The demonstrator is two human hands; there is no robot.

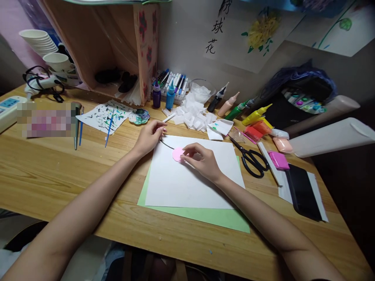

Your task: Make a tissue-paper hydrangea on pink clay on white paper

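here, pink disc [177,154], right edge pinched in right fingers [192,146], left fingers [158,124], grip unclear

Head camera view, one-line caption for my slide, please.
Right hand touching a pink disc over white paper, left hand at the paper's far left corner.

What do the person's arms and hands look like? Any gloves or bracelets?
The left hand and right hand wear no gloves. Both forearms are bare, with no sleeves over them, and no watch or bracelet shows at either wrist. The fingers look slim; the nails are too small to make out.
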